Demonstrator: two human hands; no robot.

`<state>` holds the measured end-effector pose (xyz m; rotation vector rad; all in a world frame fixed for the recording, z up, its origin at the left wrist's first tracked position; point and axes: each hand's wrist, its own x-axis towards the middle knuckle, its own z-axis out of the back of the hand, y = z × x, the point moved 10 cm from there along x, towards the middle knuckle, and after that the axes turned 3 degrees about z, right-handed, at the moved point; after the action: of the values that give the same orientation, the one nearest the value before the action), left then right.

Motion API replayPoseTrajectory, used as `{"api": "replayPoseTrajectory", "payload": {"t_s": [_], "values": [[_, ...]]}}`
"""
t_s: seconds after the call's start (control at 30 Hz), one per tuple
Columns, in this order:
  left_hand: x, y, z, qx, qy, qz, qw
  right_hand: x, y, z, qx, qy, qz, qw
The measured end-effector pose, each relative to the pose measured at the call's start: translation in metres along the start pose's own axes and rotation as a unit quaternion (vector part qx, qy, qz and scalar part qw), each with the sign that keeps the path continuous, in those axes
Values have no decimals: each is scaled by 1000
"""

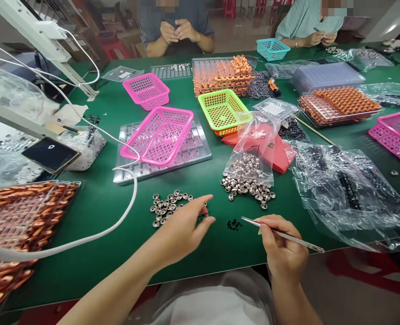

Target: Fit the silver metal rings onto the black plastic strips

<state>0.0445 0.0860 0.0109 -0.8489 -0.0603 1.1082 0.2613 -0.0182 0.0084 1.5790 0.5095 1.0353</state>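
My right hand [284,248] grips a pair of metal tweezers [297,240]. The tweezers' tips point left, close to a small pile of tiny black parts [234,225] on the green table. Left of that pile, my left hand [182,225] is low over the table with thumb and index finger apart; its other fingers are partly hidden. Some small dark bits show between its thumb and index finger, and I cannot make out whether it touches them. Small silvery metal cups [166,207] lie loose beside and behind this hand. More metal cups [249,178] spill from a clear plastic bag [259,135].
Pink baskets [159,135] and a green basket [223,108] stand beyond my hands. A white cable [128,210] loops across the left side. Racks of orange parts [27,225] lie at left. Plastic bags [348,189] cover the right. Two people sit opposite.
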Motion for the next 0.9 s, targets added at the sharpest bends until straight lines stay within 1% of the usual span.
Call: {"api": "replayPoseTrajectory", "payload": {"t_s": [0.07,0.17,0.23,0.3,0.4,0.5,0.63,0.8,0.9], "values": [[8,-14,-23,-8,37,-33,999,1,-4,0,-23,6,-19,1000],[17,-18,-37,-29,53,-38,997,2,-12,-5,-72,50,-45,995],[19,-16,-40,-39,60,-37,997,1,-18,-8,-102,77,-56,990],[18,-13,-40,-47,68,-40,996,1,-22,-10,-124,88,-65,986],[16,-11,-39,-67,70,-56,994,1,-22,-11,-133,86,-76,984],[18,-12,-37,-92,63,-75,991,4,-15,-13,-125,76,-75,986],[21,-13,-43,-81,69,-94,990,17,-6,-13,-160,58,-50,984],[18,-19,-47,-33,58,-126,990,32,-6,-32,-238,114,-3,964],[18,-17,-47,-26,44,-119,992,36,-4,-41,-267,131,31,954]]}}
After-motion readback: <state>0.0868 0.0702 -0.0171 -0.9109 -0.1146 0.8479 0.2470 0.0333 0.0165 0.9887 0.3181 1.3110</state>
